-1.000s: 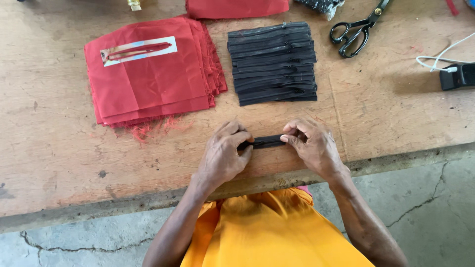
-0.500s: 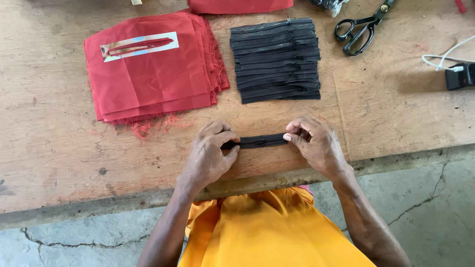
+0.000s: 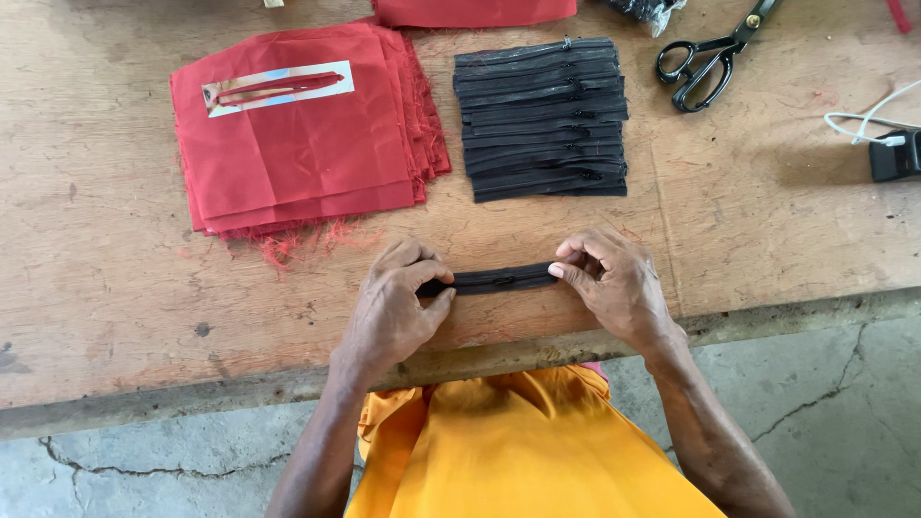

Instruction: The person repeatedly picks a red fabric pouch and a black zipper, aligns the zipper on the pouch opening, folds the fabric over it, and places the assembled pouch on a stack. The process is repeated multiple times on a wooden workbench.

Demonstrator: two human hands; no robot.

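A short black zipper (image 3: 499, 279) lies stretched flat near the front edge of the wooden table (image 3: 115, 288). My left hand (image 3: 395, 305) pinches its left end between thumb and fingers. My right hand (image 3: 614, 284) pinches its right end. Beyond the hands lies a neat pile of several black zippers (image 3: 542, 117). To its left sits a stack of red fabric pieces (image 3: 297, 149) with a slotted white template (image 3: 278, 86) on top.
Black scissors (image 3: 705, 59) lie at the back right. A white cable with a black plug (image 3: 892, 144) is at the right edge. More red fabric (image 3: 475, 11) shows at the top. Cracked concrete floor lies below the table edge.
My hands have drawn apart along the zipper, so more of its length shows between them. The view has shifted slightly.
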